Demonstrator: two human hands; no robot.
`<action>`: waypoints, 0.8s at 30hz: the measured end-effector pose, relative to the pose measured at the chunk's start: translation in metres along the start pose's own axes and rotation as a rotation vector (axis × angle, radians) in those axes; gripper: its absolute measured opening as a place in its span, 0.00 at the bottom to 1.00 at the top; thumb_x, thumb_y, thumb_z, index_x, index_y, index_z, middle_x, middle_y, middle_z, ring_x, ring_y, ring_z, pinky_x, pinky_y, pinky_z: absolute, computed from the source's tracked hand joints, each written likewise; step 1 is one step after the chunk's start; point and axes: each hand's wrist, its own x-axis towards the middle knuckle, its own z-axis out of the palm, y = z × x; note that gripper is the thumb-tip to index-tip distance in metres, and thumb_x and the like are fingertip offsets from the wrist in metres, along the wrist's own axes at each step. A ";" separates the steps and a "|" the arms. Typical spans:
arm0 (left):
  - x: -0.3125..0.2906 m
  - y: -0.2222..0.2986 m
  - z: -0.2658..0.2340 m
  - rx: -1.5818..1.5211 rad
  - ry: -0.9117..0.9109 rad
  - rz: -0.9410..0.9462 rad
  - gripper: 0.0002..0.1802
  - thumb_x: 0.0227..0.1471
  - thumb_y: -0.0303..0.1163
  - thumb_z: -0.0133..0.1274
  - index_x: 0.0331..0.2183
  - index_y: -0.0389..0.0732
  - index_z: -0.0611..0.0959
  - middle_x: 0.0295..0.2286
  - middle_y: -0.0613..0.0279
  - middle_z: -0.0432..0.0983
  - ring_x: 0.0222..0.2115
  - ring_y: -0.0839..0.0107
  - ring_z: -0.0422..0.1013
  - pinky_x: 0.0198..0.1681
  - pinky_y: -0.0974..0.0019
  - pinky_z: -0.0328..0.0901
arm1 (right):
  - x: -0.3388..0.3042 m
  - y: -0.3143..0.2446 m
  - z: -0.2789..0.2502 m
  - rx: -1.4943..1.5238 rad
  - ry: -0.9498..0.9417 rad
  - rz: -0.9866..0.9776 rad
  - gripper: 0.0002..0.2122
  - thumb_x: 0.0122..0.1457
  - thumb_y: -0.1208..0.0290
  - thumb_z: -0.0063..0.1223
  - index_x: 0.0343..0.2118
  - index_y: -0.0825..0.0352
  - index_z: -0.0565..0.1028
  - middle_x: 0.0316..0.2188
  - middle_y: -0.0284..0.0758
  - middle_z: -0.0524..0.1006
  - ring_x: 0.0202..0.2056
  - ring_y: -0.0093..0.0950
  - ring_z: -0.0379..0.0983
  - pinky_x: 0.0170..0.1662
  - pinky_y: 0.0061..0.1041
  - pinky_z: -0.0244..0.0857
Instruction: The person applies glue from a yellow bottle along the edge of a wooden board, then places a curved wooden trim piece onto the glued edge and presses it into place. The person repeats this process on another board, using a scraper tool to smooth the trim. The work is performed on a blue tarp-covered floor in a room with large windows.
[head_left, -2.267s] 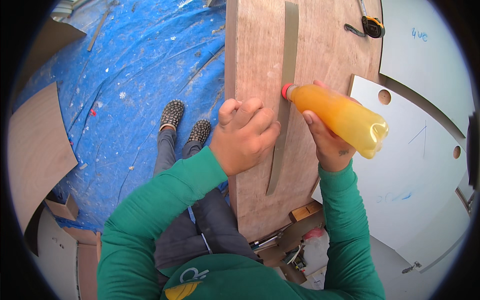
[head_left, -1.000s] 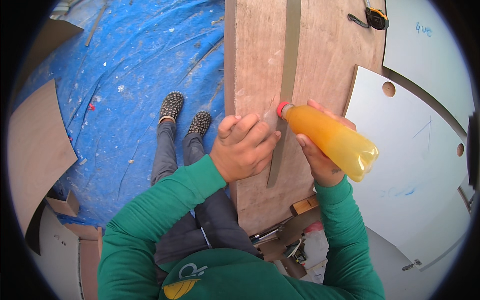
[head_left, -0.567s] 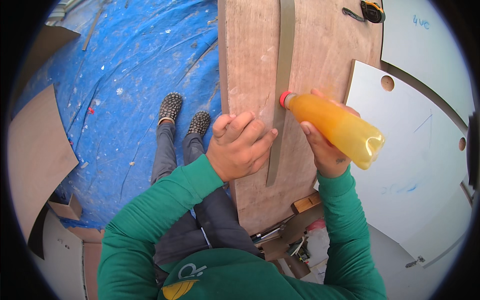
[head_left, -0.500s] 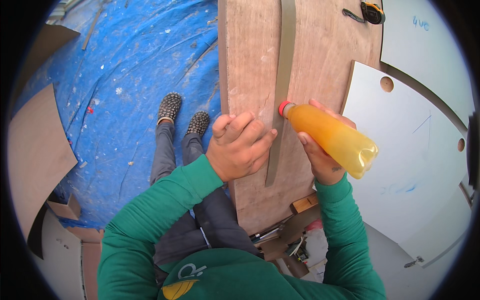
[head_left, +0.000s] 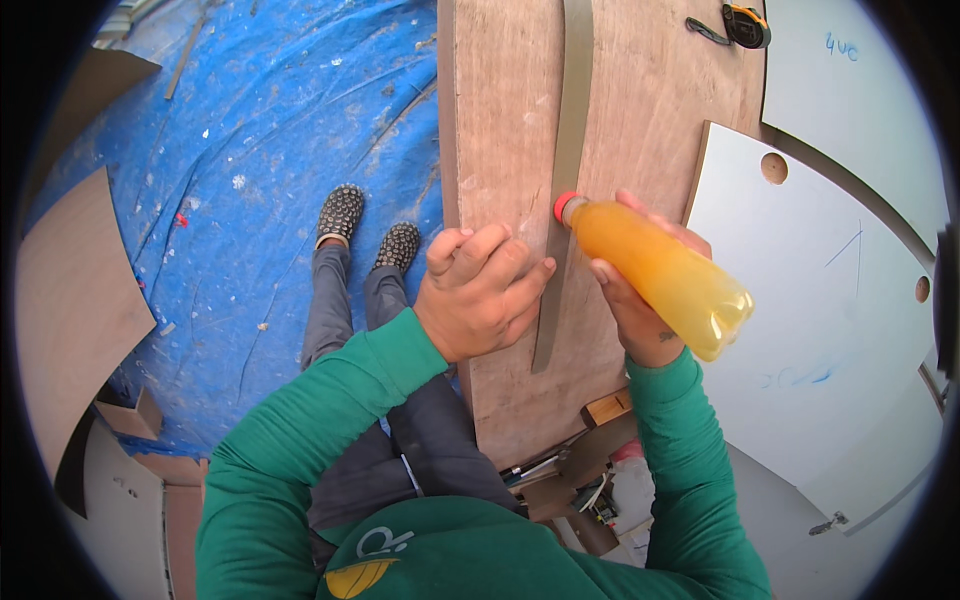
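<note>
On the plywood board (head_left: 640, 130) in front of us, we've got the long grey-green strip (head_left: 566, 170) lying lengthwise, and our left hand (head_left: 478, 292) is pressing its near end flat, fingers bent and bunched together on the wood. Our right hand (head_left: 632, 300) is wrapped tight around the orange bottle (head_left: 660, 275), red tip touching the strip mid-length. Looks like we're about halfway: the far stretch lies flat, the near bit is left. Tape measure (head_left: 745, 22) sits far right.
</note>
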 end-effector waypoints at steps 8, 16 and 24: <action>-0.001 -0.001 0.001 -0.007 0.009 0.000 0.23 0.36 0.38 0.67 0.41 0.54 0.91 0.37 0.71 0.73 0.49 0.65 0.68 0.52 0.55 0.52 | -0.010 -0.006 0.016 0.151 0.138 0.064 0.19 0.54 0.69 0.74 0.47 0.69 0.80 0.50 0.46 0.81 0.54 0.40 0.79 0.54 0.36 0.75; -0.002 -0.001 0.001 -0.013 0.004 0.002 0.23 0.36 0.38 0.67 0.41 0.55 0.91 0.37 0.71 0.73 0.49 0.65 0.68 0.52 0.54 0.52 | 0.014 -0.008 0.006 0.013 0.047 0.060 0.16 0.53 0.70 0.74 0.43 0.69 0.81 0.47 0.46 0.82 0.53 0.41 0.80 0.53 0.37 0.76; -0.001 -0.001 0.000 -0.011 0.006 0.004 0.23 0.35 0.38 0.67 0.41 0.54 0.91 0.38 0.71 0.73 0.49 0.65 0.68 0.52 0.54 0.52 | 0.003 -0.009 0.008 0.051 0.037 0.061 0.17 0.53 0.71 0.73 0.44 0.68 0.80 0.47 0.43 0.82 0.54 0.42 0.80 0.54 0.38 0.75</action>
